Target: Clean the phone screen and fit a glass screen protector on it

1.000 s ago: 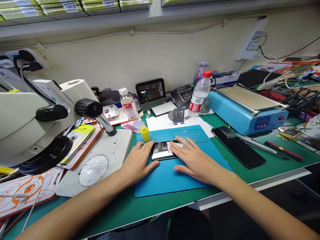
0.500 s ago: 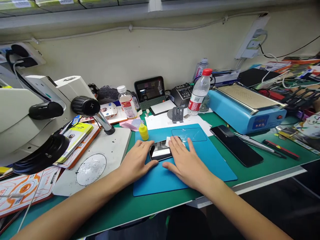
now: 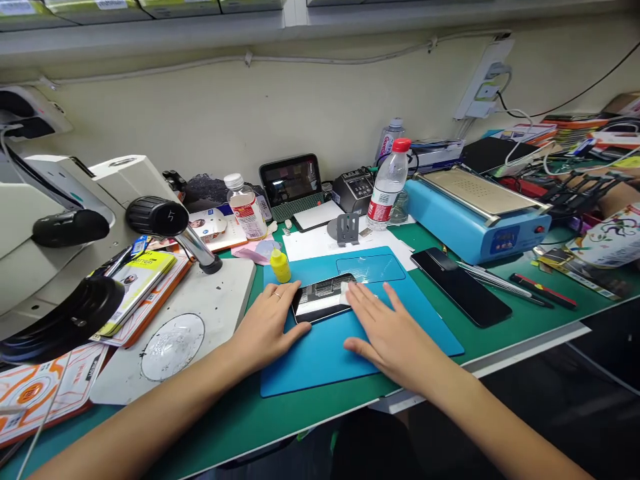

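Observation:
A black phone (image 3: 320,298) with a glossy face that shows reflections lies on a blue mat (image 3: 320,360). Around its left end is my left hand (image 3: 267,320), fingers at the far corner and thumb by the near edge, steadying it. My right hand (image 3: 387,330) has its fingers stretched and pressed together, with the thumb apart. Under those fingertips a small white wipe (image 3: 345,293) is pressed on the phone's right end. Just behind the phone stands a yellow bottle (image 3: 281,267). A clear film (image 3: 370,268) with a dark outline lies at the mat's back.
A microscope (image 3: 65,267) and its base (image 3: 220,293) take up the left. To the right are another black phone (image 3: 463,290), tweezers (image 3: 505,283) and a blue heating plate machine (image 3: 450,220). Bottles, including a red-capped one (image 3: 389,187), and a small laptop-like device (image 3: 293,183) stand behind.
My right hand and the wipe have slid right along the phone, uncovering more of its face. My left hand keeps its place at the left end. The whole view has shifted slightly.

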The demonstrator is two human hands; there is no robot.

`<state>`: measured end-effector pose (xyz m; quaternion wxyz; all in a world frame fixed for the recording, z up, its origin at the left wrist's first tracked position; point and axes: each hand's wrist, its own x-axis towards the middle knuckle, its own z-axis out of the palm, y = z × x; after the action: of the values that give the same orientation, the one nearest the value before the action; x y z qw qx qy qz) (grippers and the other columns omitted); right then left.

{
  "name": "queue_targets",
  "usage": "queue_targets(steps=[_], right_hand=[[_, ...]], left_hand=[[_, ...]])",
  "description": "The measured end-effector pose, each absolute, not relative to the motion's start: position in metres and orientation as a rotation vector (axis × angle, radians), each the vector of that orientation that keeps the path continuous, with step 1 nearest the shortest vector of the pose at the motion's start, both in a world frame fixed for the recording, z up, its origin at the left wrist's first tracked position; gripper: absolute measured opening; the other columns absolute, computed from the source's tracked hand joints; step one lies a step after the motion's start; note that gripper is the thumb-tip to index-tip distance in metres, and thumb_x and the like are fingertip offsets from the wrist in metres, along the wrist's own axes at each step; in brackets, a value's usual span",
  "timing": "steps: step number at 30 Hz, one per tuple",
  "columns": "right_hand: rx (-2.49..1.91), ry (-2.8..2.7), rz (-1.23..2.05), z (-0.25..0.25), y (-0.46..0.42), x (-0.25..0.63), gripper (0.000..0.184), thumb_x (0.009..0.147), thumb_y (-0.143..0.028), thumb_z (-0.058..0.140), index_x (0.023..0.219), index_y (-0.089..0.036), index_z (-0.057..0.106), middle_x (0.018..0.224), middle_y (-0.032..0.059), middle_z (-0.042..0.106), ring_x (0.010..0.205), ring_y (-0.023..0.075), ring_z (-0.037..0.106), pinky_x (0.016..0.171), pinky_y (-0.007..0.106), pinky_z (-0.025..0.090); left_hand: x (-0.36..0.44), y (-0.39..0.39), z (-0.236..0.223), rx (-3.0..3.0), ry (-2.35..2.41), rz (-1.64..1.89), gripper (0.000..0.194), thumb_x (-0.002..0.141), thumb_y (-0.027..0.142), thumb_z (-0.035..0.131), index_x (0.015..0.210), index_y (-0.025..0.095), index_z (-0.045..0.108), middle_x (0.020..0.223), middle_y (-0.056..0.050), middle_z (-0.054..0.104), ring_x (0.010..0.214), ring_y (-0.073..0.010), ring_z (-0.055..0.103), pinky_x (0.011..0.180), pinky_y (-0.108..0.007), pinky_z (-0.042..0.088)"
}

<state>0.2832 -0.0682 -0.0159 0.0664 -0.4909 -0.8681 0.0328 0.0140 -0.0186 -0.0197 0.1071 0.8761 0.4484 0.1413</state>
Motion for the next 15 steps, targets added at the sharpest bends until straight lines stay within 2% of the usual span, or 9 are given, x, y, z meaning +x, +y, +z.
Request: queue_targets(steps=[7, 12, 15], right_hand=[[-1.564, -2.591, 0.056, -0.012, -0.039, 0.263, 0.086, 0.102, -0.069, 0.032, 0.156, -0.003, 0.041, 0.163, 0.0252, 0.036, 0.154, 0.0383, 0.032, 0.124, 0.068, 0.023], [-1.262, -2.733, 0.035, -0.014, -0.052, 0.258, 0.074, 0.102, -0.059, 0.047, 0.155, -0.008, 0.045, 0.163, 0.0196, 0.040, 0.152, 0.0354, 0.039, 0.121, 0.063, 0.037], [-1.172, -2.755, -0.022, -0.019, -0.060, 0.272, 0.064, 0.104, -0.050, 0.049, 0.154, -0.009, 0.047, 0.162, 0.0174, 0.043, 0.149, 0.0334, 0.043, 0.119, 0.060, 0.042]], left_hand=[[0.010, -0.014, -0.017, 2.536, 1.268, 0.388, 0.053, 0.101, 0.034, 0.057, 0.148, 0.019, 0.040, 0.144, -0.013, 0.060, 0.123, -0.0326, 0.055, 0.105, -0.051, 0.052], [0.007, -0.011, -0.013, 2.541, 1.168, 0.378, 0.051, 0.100, 0.029, 0.058, 0.147, 0.020, 0.041, 0.149, -0.013, 0.054, 0.122, -0.0318, 0.052, 0.107, -0.051, 0.050], [0.009, -0.013, -0.009, 2.570, 1.111, 0.349, 0.049, 0.101, 0.030, 0.059, 0.144, 0.018, 0.042, 0.145, -0.013, 0.053, 0.120, -0.0315, 0.051, 0.106, -0.051, 0.050]])
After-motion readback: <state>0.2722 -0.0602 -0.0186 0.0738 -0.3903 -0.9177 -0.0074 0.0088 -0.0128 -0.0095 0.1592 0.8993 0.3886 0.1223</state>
